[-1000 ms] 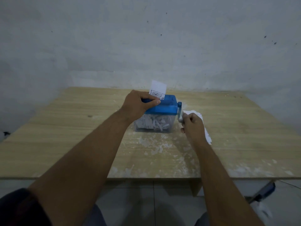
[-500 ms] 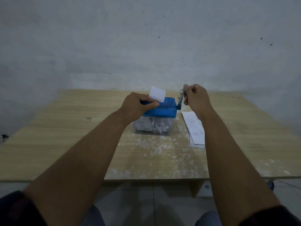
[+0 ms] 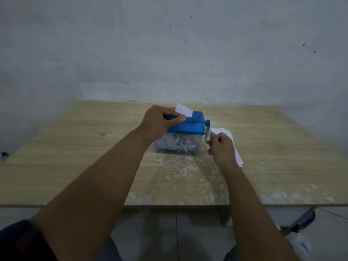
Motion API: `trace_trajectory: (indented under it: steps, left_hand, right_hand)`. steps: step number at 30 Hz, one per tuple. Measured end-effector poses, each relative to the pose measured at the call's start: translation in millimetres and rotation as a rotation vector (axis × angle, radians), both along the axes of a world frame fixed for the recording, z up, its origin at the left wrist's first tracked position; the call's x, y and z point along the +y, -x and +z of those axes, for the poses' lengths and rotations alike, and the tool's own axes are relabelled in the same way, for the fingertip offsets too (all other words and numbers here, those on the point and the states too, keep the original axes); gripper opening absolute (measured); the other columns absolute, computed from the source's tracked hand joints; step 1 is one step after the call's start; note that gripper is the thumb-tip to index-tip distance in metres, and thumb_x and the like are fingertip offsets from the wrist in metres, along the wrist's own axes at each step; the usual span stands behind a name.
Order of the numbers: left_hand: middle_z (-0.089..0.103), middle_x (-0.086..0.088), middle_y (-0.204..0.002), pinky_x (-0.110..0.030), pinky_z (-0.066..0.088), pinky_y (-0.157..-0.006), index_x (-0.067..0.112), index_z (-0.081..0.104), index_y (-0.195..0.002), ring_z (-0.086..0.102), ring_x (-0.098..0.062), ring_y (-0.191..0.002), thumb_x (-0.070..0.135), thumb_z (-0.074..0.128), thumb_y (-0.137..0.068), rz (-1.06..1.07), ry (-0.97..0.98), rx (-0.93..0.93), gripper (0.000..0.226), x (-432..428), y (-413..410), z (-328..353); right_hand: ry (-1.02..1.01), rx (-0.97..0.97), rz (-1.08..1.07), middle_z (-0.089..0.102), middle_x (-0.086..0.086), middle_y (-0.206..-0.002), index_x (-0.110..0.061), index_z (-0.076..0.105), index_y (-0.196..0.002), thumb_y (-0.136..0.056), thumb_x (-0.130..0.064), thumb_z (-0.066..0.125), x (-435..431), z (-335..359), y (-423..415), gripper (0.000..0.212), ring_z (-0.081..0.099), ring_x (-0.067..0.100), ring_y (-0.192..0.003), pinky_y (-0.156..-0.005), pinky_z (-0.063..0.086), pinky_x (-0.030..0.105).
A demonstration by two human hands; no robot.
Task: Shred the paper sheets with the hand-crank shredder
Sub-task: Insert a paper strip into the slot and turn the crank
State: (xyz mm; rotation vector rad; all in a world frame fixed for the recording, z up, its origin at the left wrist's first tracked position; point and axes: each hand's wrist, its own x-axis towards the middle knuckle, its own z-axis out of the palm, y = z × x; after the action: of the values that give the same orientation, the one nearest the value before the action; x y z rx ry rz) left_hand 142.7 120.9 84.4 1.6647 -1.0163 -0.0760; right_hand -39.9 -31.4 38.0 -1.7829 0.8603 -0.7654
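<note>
A small hand-crank shredder [image 3: 190, 126], an opaque blue plastic top on a clear rectangular plastic bin [image 3: 177, 152], stands near the middle of the pale wood-grain bench [image 3: 75, 157]. The bin is filled more than halfway with curled white paper strips [image 3: 181, 144]. Dark print shows on a few, too small to read.

A white paper sheet [image 3: 183, 110] stands in the slot on the blue top, and the part that shows is blank. The left hand [image 3: 160, 121] grasps the left end of the top, with the thumb along the near edge and the fingers curled over the far side. The right hand [image 3: 221, 147] is clenched round the blurred crank handle [image 3: 207, 133] on the shredder's right side, low beside the bin.

A stack of white paper sheets [image 3: 228, 134] lies flat on the bench just right of the shredder, partly hidden by the right hand. Any print on it is too blurred to read. White flecks [image 3: 178, 168] are scattered over the bench in front of the bin.
</note>
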Motion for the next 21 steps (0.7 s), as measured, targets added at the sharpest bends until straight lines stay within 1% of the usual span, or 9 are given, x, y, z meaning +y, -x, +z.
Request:
trace_trajectory:
  steps: [1,3,6,8,11,15,17,19,21]
  left_hand:
    - [0.075,0.017,-0.102,-0.007,0.053,-0.073,0.021,0.085,-0.105,0.067,0.014,-0.091,0.028,0.086,-0.088,0.002,0.000,0.003,0.019,0.1,0.0,0.4]
    - [0.074,0.019,-0.101,-0.006,0.052,-0.072,0.021,0.085,-0.106,0.065,0.017,-0.089,0.028,0.086,-0.088,0.002,-0.009,-0.004,0.019,-0.2,1.0,0.5]
    - [0.074,0.020,-0.101,-0.006,0.051,-0.070,0.025,0.085,-0.104,0.065,0.016,-0.090,0.031,0.086,-0.088,0.004,-0.029,-0.007,0.017,0.0,-0.8,0.9]
    - [0.074,0.020,-0.100,-0.006,0.050,-0.068,0.030,0.085,-0.100,0.065,0.016,-0.089,0.033,0.086,-0.088,0.003,-0.052,-0.003,0.013,1.7,-2.2,3.1]
    - [0.075,0.021,-0.098,-0.006,0.050,-0.069,0.031,0.085,-0.097,0.066,0.014,-0.088,0.034,0.086,-0.088,-0.002,-0.074,-0.012,0.009,3.5,-3.2,5.1]
    - [0.077,0.020,-0.101,-0.005,0.050,-0.072,0.028,0.087,-0.101,0.068,0.010,-0.091,0.037,0.085,-0.089,0.009,-0.096,-0.027,0.016,3.7,-4.7,4.9]
    - [0.077,0.019,-0.105,-0.004,0.050,-0.073,0.029,0.086,-0.104,0.067,0.010,-0.094,0.037,0.085,-0.089,0.004,-0.095,-0.026,0.017,3.8,-4.6,4.6]
    - [0.074,0.023,-0.102,-0.004,0.050,-0.073,0.027,0.086,-0.106,0.067,0.013,-0.092,0.033,0.084,-0.090,-0.002,-0.076,-0.019,0.018,3.8,-1.8,3.8]
    - [0.075,0.023,-0.101,-0.007,0.053,-0.075,0.026,0.085,-0.108,0.069,0.010,-0.096,0.030,0.085,-0.089,-0.013,-0.046,0.002,0.019,3.7,-0.4,3.2]
  right_hand:
    - [0.009,-0.034,-0.010,0.064,0.007,-0.076,-0.003,0.061,-0.092,-0.108,-0.037,0.050,5.1,4.5,6.3,0.039,0.060,0.019,-0.064,-0.064,0.051,0.037]
    - [0.016,-0.090,0.002,0.065,0.008,-0.075,-0.004,0.063,-0.095,-0.107,-0.031,0.053,12.9,19.8,18.2,0.032,0.058,0.019,-0.064,-0.063,0.047,0.036]
    - [0.014,-0.144,0.059,0.067,0.006,-0.079,-0.010,0.065,-0.101,-0.106,-0.021,0.056,17.3,49.7,27.8,0.015,0.058,0.017,-0.064,-0.063,0.048,0.034]
    - [0.044,-0.152,0.091,0.068,0.004,-0.081,-0.012,0.064,-0.105,-0.107,-0.019,0.055,12.9,70.4,25.9,0.011,0.059,0.015,-0.062,-0.062,0.049,0.032]
    - [0.101,-0.133,0.126,0.067,0.002,-0.076,-0.009,0.067,-0.102,-0.109,-0.021,0.052,-1.0,91.1,11.1,0.020,0.058,0.015,-0.062,-0.062,0.053,0.032]
    - [0.071,-0.152,0.151,0.068,-0.004,-0.065,-0.003,0.067,-0.100,-0.109,-0.026,0.055,-27.0,102.8,-20.0,0.027,0.058,0.010,-0.058,-0.063,0.057,0.030]
    - [0.022,-0.120,0.132,0.069,0.003,-0.071,-0.004,0.065,-0.102,-0.108,-0.031,0.058,-42.4,97.8,-37.3,0.028,0.060,0.016,-0.063,-0.068,0.060,0.035]
    - [0.007,-0.035,0.114,0.070,0.011,-0.084,-0.006,0.062,-0.100,-0.106,-0.033,0.060,-53.6,83.0,-49.4,0.027,0.063,0.022,-0.071,-0.073,0.062,0.040]
    - [-0.022,0.044,0.114,0.068,0.015,-0.090,-0.007,0.059,-0.095,-0.106,-0.032,0.059,-57.2,61.5,-54.5,0.027,0.063,0.023,-0.075,-0.073,0.063,0.042]
